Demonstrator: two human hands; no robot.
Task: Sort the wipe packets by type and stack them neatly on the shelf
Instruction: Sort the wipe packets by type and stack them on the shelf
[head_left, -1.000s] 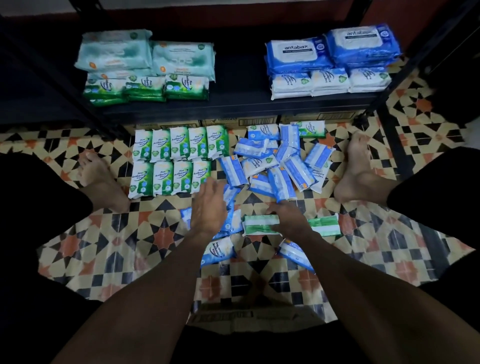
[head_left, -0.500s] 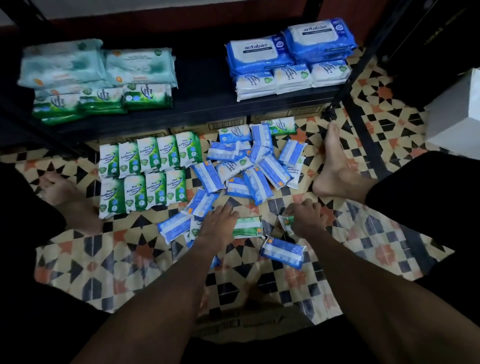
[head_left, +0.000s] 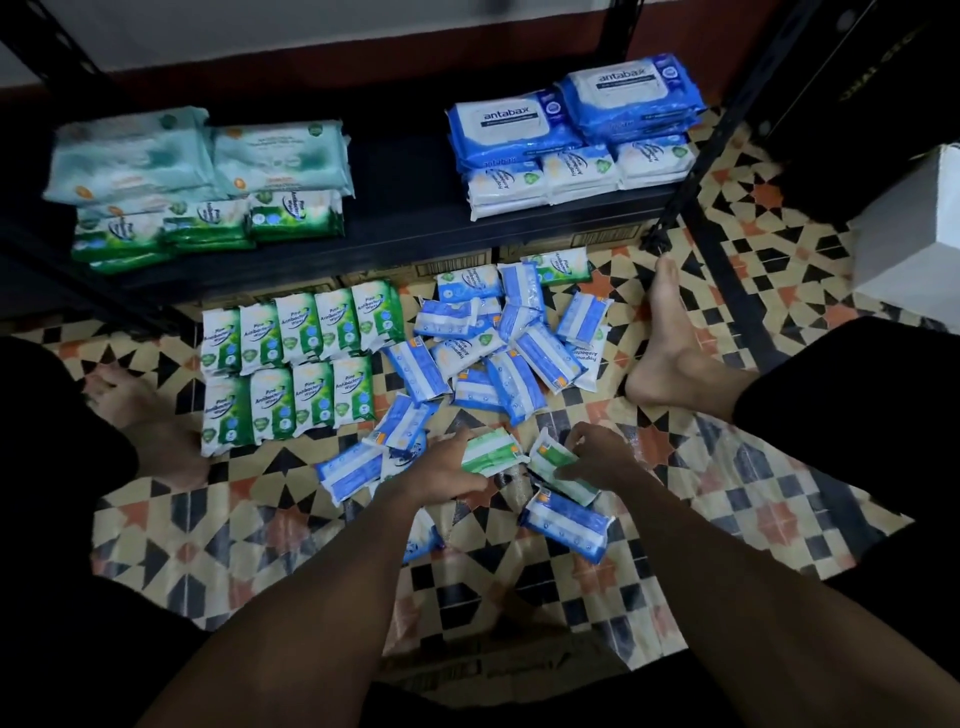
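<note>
Small green pine wipe packets (head_left: 296, 358) lie in two neat rows on the floor. To their right, several blue packets (head_left: 509, 338) lie in a loose heap. My left hand (head_left: 441, 467) grips a green-and-white packet (head_left: 491, 451) at its left end. My right hand (head_left: 597, 457) holds a second green packet (head_left: 553, 460) tilted just beside the first. More blue packets (head_left: 563, 522) lie under and around both hands. On the black shelf (head_left: 400, 208), pale green and green packs (head_left: 197, 182) are stacked left, blue and white packs (head_left: 566, 140) right.
I sit on a patterned tile floor (head_left: 234, 519) with bare feet (head_left: 670, 358) either side of the packets. A shelf post (head_left: 691, 171) stands at the right. A white box (head_left: 914, 244) sits at the far right. Cardboard (head_left: 467, 670) lies between my arms.
Both hands left the floor pile and each picked up a green packet. The right hand brought its packet left, close to the one in the left hand. The view shifted right.
</note>
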